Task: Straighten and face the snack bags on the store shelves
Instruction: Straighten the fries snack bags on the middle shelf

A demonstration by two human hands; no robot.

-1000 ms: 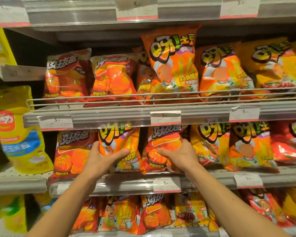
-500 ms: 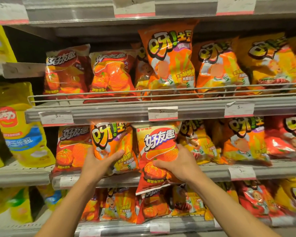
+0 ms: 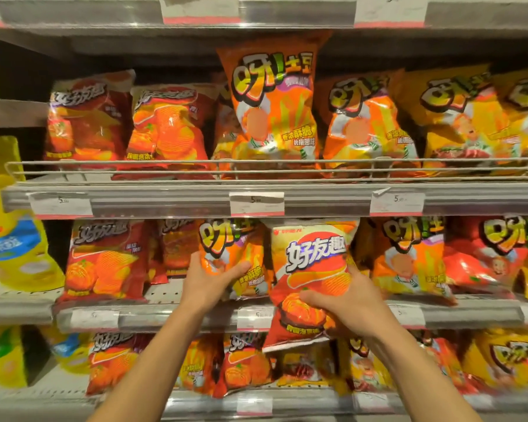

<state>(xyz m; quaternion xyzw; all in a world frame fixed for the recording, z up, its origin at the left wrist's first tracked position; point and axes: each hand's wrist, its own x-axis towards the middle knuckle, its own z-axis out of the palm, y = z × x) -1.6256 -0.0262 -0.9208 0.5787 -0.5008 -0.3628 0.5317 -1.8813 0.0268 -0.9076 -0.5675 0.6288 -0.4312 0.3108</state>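
Store shelving, three tiers packed with snack bags behind price-tag rails. Left hand (image 3: pixel 208 280) gripping orange bag (image 3: pixel 232 257) on middle shelf (image 3: pixel 470 313). Right hand (image 3: pixel 345 303) clutching red-and-cream bag (image 3: pixel 313 275), pulled forward over shelf edge, tilted. Probably light, air-puffed, slick film, crushable chips; best held by side edges, not squeezed mid-face.

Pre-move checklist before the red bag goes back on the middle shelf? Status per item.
1. Right hand grips red chip bag: ok.
2. Left hand holds orange bag: ok.
3. Red bag label facing out: ok.
4. Red bag seated on middle shelf: not ok, its bottom hangs below the shelf edge.
5. Red bag upright: not ok, slightly tilted.
6. Free slot behind it: cannot tell.
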